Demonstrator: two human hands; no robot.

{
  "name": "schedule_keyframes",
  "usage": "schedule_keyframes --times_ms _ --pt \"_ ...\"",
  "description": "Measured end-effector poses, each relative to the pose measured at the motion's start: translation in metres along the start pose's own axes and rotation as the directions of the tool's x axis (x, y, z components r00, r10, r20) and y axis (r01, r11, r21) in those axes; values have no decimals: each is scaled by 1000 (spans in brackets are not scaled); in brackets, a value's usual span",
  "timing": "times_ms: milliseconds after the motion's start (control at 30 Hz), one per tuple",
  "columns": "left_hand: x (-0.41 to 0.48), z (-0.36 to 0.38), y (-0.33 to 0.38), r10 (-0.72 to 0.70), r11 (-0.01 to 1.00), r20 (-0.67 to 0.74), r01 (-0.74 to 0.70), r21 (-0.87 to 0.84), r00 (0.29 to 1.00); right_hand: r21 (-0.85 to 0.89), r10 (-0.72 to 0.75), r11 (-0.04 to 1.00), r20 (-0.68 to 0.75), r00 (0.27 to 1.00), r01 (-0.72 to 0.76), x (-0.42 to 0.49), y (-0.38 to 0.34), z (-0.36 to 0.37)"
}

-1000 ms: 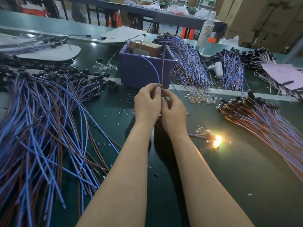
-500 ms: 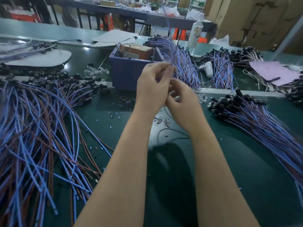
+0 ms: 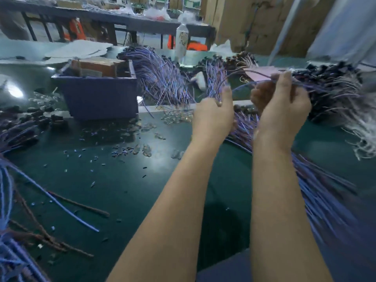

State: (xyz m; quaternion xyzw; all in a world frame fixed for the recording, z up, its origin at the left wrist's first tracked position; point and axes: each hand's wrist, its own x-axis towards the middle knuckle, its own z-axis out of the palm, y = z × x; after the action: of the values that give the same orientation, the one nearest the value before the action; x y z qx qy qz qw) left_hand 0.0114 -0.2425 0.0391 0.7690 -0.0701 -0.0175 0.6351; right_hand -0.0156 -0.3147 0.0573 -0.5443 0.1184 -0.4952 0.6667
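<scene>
**Q:** Item (a)?
**A:** Wire pair [image 3: 244, 85]: one blue strand and one brownish, thin and motion-blurred.
**Q:** Pose and position?
**A:** Held aloft, arcing almost level from beside the left hand [image 3: 213, 117] into the right hand [image 3: 284, 110], whose fingers pinch it. Left-hand grip indeterminate.

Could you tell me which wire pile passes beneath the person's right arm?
The blue-and-brown pile at the near right, under the right hand that pinches a wire; the others lie behind the blue bin, farther back or at the left edge.
</scene>
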Motion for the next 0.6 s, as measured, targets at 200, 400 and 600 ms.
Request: schedule_keyframes --times_ms 200,400,600 --pt "28 53 -8 -202 556 386 429 -712 900 415 335 875 -144 931 -251 8 18 -37" --pt "51 101 -24 -174 854 226 261 -450 959 504 635 702 -124 762 -503 18 57 -76" --pt "75 113 -54 -131 970 220 80 228 967 43 459 885 -236 857 -463 22 81 -74"
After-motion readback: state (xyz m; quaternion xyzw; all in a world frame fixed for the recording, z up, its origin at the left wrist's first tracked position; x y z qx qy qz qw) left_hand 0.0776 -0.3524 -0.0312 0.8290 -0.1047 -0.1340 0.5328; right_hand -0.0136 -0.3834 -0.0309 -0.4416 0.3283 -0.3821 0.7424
